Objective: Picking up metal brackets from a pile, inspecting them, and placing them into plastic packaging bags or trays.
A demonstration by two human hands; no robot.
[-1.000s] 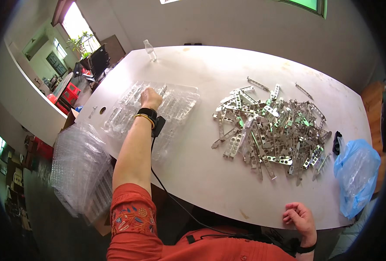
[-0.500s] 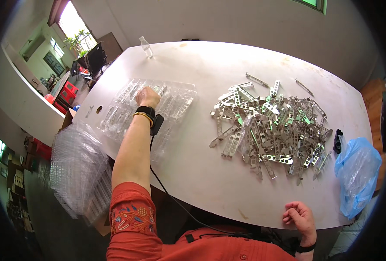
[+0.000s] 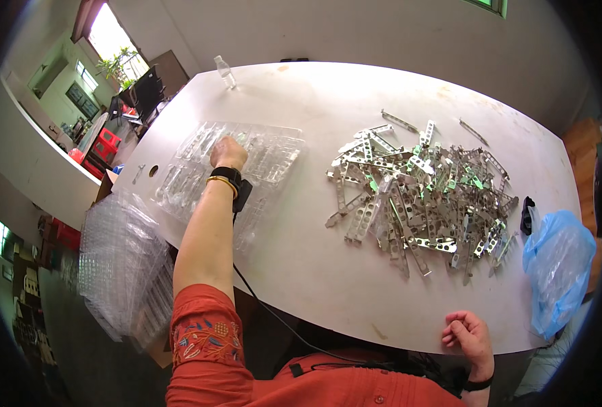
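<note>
- Some clear moulded plastic trays (image 3: 281, 159) lie on the tabletop (image 3: 308, 264), left of centre, under my left hand (image 3: 229, 152). Glare hides how many, and what the pockets hold.
- Metal strips (image 3: 430, 197), perforated, heaped loose and crossing one another right of centre, well apart from the trays.
- Risk: trays look thin and light. Pressing down unevenly or dragging sideways could shift or buckle them, and jolt anything seated in the pockets.
- Risk: black cable (image 3: 284, 314) runs from the device at my left wrist back towards my body, over the near edge. A long reach could pull it taut or snag it on a tray.
- Risk: strips overlap so heavily that tugging one from the heap might drag neighbours along, bending or scratching them.
- Left arm: reaching far forward from the lower edge, forearm nearly straight ahead, back of the hand up.
- Left grip: fingers look folded under, tips hidden behind the hand. Cannot tell whether it grasps anything.
- Right hand (image 3: 469, 334): low at the near edge, just inside the tabletop, well short of the heap. Grip looks released, fingers loosely curled, nothing visible in it.
</note>
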